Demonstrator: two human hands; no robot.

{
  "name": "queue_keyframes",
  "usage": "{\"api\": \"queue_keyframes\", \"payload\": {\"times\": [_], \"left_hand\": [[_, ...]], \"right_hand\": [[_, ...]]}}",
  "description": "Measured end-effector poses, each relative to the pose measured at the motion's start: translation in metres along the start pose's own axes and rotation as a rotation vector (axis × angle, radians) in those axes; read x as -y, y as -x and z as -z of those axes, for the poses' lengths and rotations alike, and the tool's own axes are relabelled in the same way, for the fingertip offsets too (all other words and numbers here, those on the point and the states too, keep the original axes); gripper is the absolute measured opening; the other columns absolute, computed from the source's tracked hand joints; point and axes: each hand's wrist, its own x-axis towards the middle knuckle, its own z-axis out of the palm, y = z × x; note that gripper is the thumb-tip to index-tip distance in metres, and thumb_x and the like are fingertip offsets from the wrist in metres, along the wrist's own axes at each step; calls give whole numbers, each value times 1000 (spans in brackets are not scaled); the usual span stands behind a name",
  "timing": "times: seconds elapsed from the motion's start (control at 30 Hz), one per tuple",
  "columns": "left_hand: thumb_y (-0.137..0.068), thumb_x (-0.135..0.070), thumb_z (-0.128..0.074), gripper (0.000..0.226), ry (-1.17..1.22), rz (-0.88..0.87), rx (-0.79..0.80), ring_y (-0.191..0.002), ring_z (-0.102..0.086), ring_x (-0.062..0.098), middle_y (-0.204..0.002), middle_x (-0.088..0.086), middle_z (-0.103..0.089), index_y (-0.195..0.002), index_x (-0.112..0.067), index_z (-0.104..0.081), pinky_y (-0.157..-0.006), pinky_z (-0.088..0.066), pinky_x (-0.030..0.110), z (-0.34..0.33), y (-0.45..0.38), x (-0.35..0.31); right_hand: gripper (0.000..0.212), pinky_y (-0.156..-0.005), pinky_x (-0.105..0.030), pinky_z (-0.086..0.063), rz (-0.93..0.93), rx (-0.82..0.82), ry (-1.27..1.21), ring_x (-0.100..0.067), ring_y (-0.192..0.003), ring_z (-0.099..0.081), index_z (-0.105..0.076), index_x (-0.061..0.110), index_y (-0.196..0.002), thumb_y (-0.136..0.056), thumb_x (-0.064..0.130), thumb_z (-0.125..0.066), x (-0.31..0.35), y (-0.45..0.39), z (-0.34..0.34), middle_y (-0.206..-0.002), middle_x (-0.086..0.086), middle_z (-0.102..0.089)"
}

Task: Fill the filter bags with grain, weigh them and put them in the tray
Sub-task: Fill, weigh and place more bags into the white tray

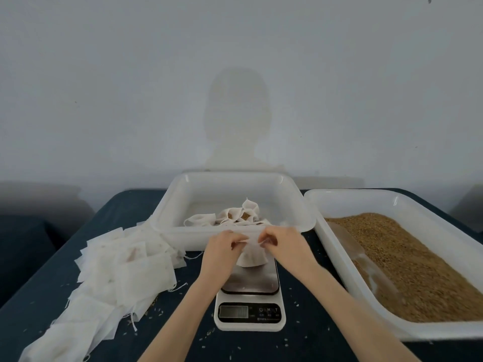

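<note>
Fingers (236, 242) of your left hand (222, 246) and of your right hand (281, 242) are curled and pinch the top of a small white filter bag (252, 257), one hand at each upper corner, stretching its mouth between them. The bag's filled bottom rests on the far end of the steel platform of a white digital kitchen scale (249, 304), whose dark display panel faces you at the near end; the reading is too blurred to tell.

Just beyond your hands sits a white rectangular plastic tray (170, 212) holding a small heap of filled filter bags (235, 216). To your right, touching that tray's corner, lies a larger white rectangular tub (423, 205) spread with brown grain (407, 257), bare along its left inner side.

On your left a loose pile of flat empty white filter bags (115, 270) with thin drawstrings trails toward the near edge of the dark blue tabletop (308, 335). Stray grains (206, 335) lie scattered over the cloth around the scale.
</note>
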Motion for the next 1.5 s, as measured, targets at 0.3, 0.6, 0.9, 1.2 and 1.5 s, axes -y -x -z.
{"api": "queue_keyframes", "payload": {"times": [0.3,0.6,0.9,1.2,1.5], "left_hand": [[-86,-23,-67,27,39,69,70,-90,-60,4,-100,-12,-68,-113,-27,-67,-81,-45,20,-3,9,17],[-84,-20,-71,35,256,97,-168,-92,-58,-8,-99,-19,-64,-110,-37,-54,-71,-46,10,0,29,29],[-89,-12,-64,32,314,194,-345,-88,-57,-8,-90,-18,-63,-95,-42,-55,-74,-41,2,0,42,43],[-91,-17,-61,23,174,203,-388,-85,-53,-6,-84,-16,-59,-94,-38,-54,-71,-39,1,-7,47,52],[-91,-16,-62,21,181,230,-401,-85,-52,-8,-82,-20,-58,-93,-35,-53,-70,-37,-1,-7,47,51]], "right_hand": [[32,-85,-15,-47,44,-66,-194,13,-103,-56,-51,44,-108,-86,27,-68,-17,17,-23,-105,30,-60],[46,-90,-16,-47,-28,-328,-454,5,-106,-60,-50,54,-97,-89,12,-65,-36,31,-51,-107,30,-64],[19,-67,-9,-47,-74,-617,-422,1,-83,-61,-53,47,-89,-87,29,-54,-46,45,-58,-87,21,-63],[23,-59,-15,-47,-90,-588,-362,-4,-73,-59,-50,50,-88,-88,27,-53,-52,45,-63,-78,13,-64],[30,-61,-13,-47,-101,-590,-376,-6,-68,-59,-50,54,-89,-86,24,-51,-53,45,-63,-74,12,-63]]}}
